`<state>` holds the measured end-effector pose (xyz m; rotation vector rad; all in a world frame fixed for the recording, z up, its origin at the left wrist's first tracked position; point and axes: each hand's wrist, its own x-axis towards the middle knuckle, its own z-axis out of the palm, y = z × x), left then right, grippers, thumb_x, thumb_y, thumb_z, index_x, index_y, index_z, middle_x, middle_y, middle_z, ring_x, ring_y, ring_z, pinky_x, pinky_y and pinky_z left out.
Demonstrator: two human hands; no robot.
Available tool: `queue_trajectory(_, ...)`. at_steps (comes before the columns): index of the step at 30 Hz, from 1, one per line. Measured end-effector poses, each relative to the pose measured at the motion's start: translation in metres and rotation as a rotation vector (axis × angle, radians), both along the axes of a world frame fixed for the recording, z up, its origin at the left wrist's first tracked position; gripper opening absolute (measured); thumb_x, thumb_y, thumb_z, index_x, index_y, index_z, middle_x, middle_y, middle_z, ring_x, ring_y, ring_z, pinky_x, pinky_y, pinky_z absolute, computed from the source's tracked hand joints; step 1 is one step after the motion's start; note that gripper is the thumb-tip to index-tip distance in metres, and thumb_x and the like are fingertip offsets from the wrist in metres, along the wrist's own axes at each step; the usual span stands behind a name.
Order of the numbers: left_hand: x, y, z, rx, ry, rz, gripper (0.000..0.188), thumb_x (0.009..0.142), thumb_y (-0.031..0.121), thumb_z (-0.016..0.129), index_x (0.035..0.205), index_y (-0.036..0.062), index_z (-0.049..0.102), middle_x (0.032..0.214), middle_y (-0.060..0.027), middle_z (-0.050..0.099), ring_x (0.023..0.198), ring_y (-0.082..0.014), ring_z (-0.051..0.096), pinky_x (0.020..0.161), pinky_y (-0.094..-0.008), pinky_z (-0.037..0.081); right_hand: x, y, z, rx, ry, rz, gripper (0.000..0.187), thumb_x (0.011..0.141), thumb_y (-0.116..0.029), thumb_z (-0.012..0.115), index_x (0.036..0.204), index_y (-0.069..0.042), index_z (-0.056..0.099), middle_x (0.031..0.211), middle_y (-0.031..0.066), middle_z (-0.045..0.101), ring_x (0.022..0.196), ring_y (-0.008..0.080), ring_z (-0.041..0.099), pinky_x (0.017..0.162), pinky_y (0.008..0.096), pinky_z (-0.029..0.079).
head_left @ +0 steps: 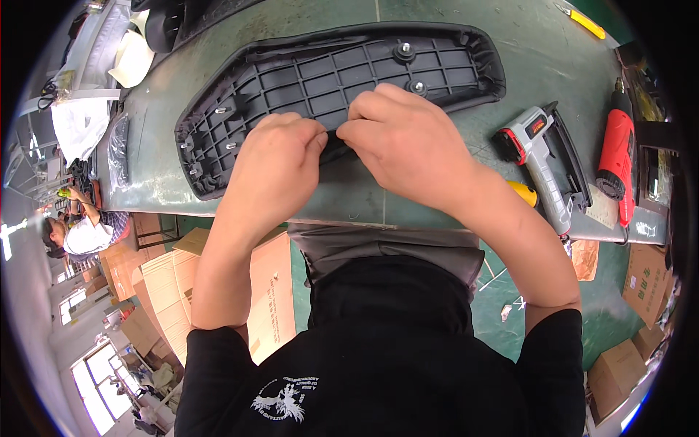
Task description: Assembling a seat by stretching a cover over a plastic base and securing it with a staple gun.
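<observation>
A long black seat base (318,76) lies underside up on the green worktable, showing a ribbed plastic grid with bolts standing up from it. Black cover material (364,30) wraps over its rim all round. At the near edge, my left hand (280,149) pinches the cover's edge between thumb and fingers. Close beside it, my right hand (404,138) pinches the same edge, its fingers closed. Only a small dark bit of the cover (333,143) shows between the two hands; the rest there is hidden.
Right of the seat base lie a grey and red staple gun (542,149), a yellow handle (523,194) and a red heat gun (617,149). A yellow cutter (586,24) is at the far right. Cardboard boxes (273,291) stand below the table. Another person (87,234) works at the left.
</observation>
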<state>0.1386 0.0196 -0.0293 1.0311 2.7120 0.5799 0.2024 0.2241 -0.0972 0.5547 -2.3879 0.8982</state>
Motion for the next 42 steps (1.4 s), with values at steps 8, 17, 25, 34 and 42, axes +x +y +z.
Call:
queue_trajectory(8,0.001,0.000,-0.007,0.065,0.015,0.031,0.015,0.105,0.010,0.066,0.099,-0.0029,0.071,0.090,-0.0173,0.067,0.095,-0.0375,0.064,0.088,-0.0439,0.051,-0.008,-0.002,-0.001,0.093,-0.046,0.044,0.008,0.088,-0.008,0.079,0.095,-0.006,0.077,0.093,0.0044,0.066,0.086,0.0268,0.065,0.078,0.0396,0.057)
queue_trajectory(17,-0.010,0.005,-0.003,0.077,-0.096,0.128,0.024,0.105,0.015,0.063,0.099,-0.0037,0.076,0.101,-0.0227,0.076,0.105,-0.0443,0.069,0.095,-0.0520,0.054,-0.010,-0.009,0.006,0.196,-0.012,-0.018,0.007,0.082,-0.014,0.071,0.080,-0.007,0.072,0.086,0.0058,0.066,0.088,0.0254,0.070,0.081,0.0401,0.058)
queue_trajectory(25,-0.013,0.007,0.002,0.072,-0.182,0.182,0.028,0.106,0.017,0.061,0.099,-0.0059,0.075,0.098,-0.0256,0.075,0.101,-0.0452,0.070,0.091,-0.0517,0.055,-0.011,-0.021,0.001,0.245,0.060,-0.070,0.005,0.080,-0.012,0.072,0.079,-0.007,0.072,0.087,0.0070,0.068,0.086,0.0255,0.071,0.075,0.0394,0.060)
queue_trajectory(34,-0.013,-0.001,0.003,-0.071,-0.090,-0.096,0.023,0.102,0.013,0.064,0.103,-0.0053,0.077,0.104,-0.0244,0.076,0.108,-0.0445,0.070,0.096,-0.0538,0.054,-0.011,-0.012,-0.003,0.044,-0.138,-0.060,0.004,0.086,-0.009,0.073,0.086,-0.005,0.074,0.093,0.0113,0.071,0.095,0.0320,0.073,0.082,0.0449,0.061)
queue_trajectory(42,-0.002,0.005,-0.007,-0.078,0.024,0.003,0.017,0.103,0.010,0.066,0.101,-0.0061,0.070,0.102,-0.0233,0.071,0.105,-0.0442,0.065,0.094,-0.0506,0.052,-0.011,-0.002,0.000,-0.047,-0.224,0.052,0.006,0.092,-0.008,0.072,0.092,-0.006,0.078,0.096,0.0118,0.072,0.100,0.0354,0.072,0.086,0.0478,0.061)
